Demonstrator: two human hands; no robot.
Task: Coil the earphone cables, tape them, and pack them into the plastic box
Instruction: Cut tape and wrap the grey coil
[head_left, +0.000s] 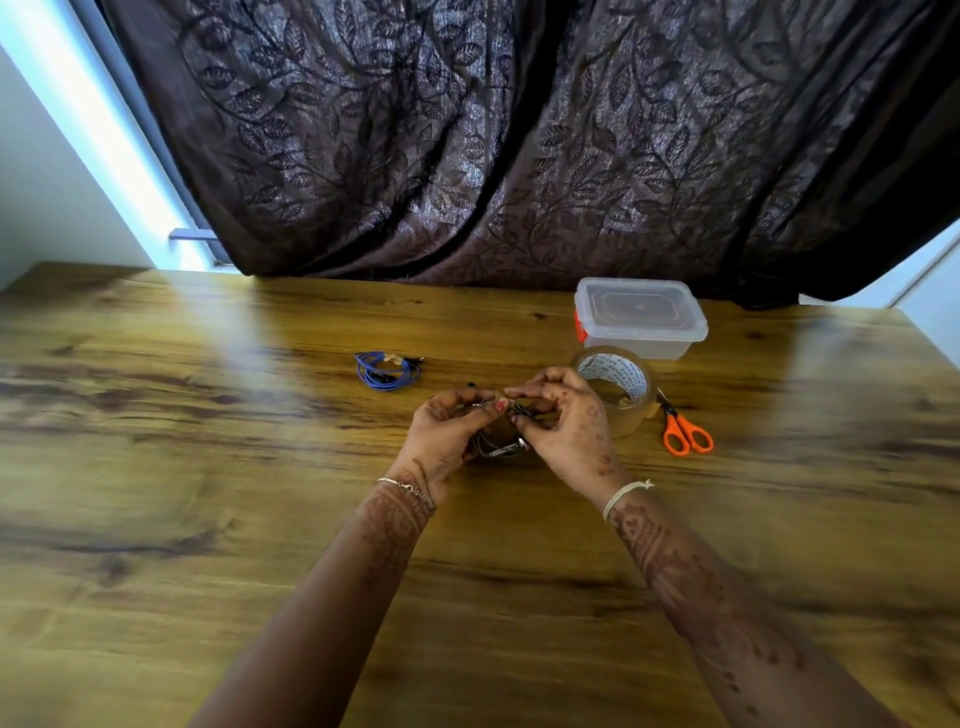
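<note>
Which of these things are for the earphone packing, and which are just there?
For the job: dark cable, held by left hand and right hand; blue coiled cable; tape roll; scissors; plastic box.
Just there: curtain, wooden table.

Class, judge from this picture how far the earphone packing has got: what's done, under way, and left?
Done: the blue cable lies coiled on the table, apparently taped. In hand: the left hand and right hand hold a dark coiled cable beside the tape roll. Left: both coils go into the plastic box, its lid on.
</note>
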